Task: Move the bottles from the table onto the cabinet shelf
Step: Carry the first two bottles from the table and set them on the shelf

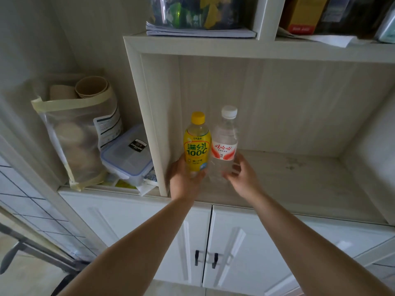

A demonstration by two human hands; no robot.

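Forearms: both bare arms reach up from the bottom edge, converging at the open cabinet shelf [299, 178].
Left hand [184, 178]: fingers wrapped closed around the lower body of the yellow bottle [197, 144], thumb across its front below the label.
Right hand [242, 176]: fingers curled closed around the lower part of the clear bottle [224, 146]; the fingertips show through the plastic.
Bottles: both upright, side by side, flanks touching or nearly so; yellow cap to the left, white cap to the right. Whether their bases rest on the shelf board cannot be told, since the hands cover them.
Near edge: the shelf's front lip runs just under both wrists, with two white cabinet doors [213, 242] and their dark handles below.
Left of the fingers: the compartment's side panel [154, 124] stands just beside the yellow bottle, leaving little room there.
Right of the fingers: bare shelf board stretches well away to the far side wall, with some faint dark specks on it.
Above the fingers: open height remains between the caps and the upper board [235, 47].
Beyond the panel: a taped bag of paper cups [79, 133] leans in the next bay, a lidded plastic box [126, 159] propped against it.
Top tier: stacked papers [198, 32] and boxes.
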